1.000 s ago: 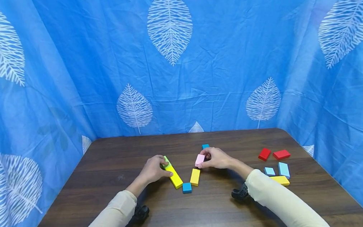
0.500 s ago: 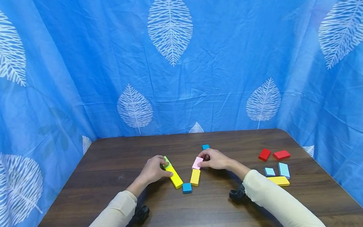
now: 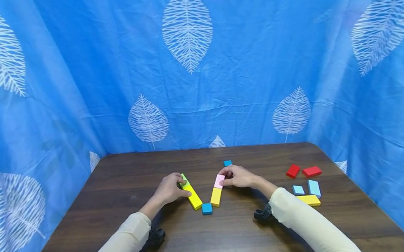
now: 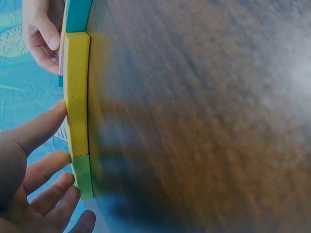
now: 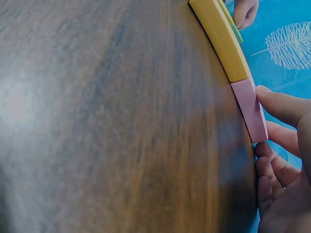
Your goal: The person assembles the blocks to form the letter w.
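My left hand [image 3: 169,188] rests at the left row, its thumb touching a long yellow block [image 3: 194,200] and its fingertips at a light green block [image 4: 83,177] joined to the yellow one's far end. With thumb and index finger, my right hand [image 3: 241,176] pinches a pink block [image 5: 250,109]. The pink block lies end to end with a deeper yellow block [image 3: 216,197], their ends meeting in the right wrist view. A blue block [image 3: 207,209] sits at the near point of the V that the two rows form.
Beyond my right hand lies another blue block [image 3: 227,163]. At the right of the brown table [image 3: 212,245] are two red blocks [image 3: 312,171], two pale blue blocks [image 3: 314,188] and a yellow block [image 3: 309,200] partly behind my right sleeve. A blue leaf-print curtain [image 3: 192,95] surrounds the table.
My right hand has brought the pink block slightly left and nearer, turning it into line against the deeper yellow block's far end. The left hand has stayed in place.
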A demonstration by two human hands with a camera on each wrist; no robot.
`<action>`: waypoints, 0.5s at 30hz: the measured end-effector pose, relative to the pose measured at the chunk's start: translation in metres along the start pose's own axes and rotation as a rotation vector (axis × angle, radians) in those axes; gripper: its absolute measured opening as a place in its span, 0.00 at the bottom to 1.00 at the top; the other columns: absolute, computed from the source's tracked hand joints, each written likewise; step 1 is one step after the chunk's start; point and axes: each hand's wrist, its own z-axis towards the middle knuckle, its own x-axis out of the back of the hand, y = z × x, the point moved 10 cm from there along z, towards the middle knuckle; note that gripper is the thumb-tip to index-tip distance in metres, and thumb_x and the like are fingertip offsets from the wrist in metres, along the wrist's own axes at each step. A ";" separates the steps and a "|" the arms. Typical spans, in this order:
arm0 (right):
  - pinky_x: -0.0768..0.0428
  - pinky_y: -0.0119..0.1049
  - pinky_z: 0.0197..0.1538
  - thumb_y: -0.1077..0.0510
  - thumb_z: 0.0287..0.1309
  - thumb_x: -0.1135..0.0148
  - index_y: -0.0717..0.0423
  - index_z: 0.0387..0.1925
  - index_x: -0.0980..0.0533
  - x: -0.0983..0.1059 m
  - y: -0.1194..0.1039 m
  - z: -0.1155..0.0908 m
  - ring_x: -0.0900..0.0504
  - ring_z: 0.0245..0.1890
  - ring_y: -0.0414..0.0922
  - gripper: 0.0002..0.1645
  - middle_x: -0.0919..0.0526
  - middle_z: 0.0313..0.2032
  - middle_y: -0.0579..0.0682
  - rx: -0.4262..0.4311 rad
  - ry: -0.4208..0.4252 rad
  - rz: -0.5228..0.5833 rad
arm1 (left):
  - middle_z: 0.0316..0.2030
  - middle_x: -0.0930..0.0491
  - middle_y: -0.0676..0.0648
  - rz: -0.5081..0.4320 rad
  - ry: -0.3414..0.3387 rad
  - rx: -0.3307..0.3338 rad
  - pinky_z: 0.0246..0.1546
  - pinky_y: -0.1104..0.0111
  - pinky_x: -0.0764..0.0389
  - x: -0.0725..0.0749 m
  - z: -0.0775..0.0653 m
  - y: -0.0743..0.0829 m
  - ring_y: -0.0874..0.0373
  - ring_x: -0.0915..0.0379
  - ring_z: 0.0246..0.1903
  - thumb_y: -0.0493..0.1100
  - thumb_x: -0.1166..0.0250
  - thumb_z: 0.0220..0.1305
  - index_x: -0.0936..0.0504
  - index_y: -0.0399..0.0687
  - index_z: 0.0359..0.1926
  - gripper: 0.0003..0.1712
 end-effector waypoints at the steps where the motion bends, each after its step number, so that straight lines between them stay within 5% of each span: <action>1: 0.25 0.42 0.48 0.50 0.63 0.27 0.56 0.53 0.17 0.000 0.000 0.000 0.26 0.42 0.45 0.21 0.21 0.42 0.46 -0.002 -0.002 0.003 | 0.59 0.21 0.39 0.002 0.001 0.003 0.54 0.56 0.18 0.000 0.000 -0.001 0.42 0.26 0.58 0.41 0.17 0.53 0.13 0.33 0.52 0.27; 15: 0.24 0.44 0.49 0.48 0.65 0.28 0.52 0.57 0.18 -0.002 0.002 -0.001 0.26 0.45 0.46 0.22 0.21 0.47 0.46 -0.028 -0.016 0.008 | 0.59 0.21 0.39 0.026 -0.002 -0.003 0.56 0.55 0.20 0.003 0.000 0.002 0.41 0.26 0.58 0.42 0.17 0.52 0.13 0.34 0.52 0.27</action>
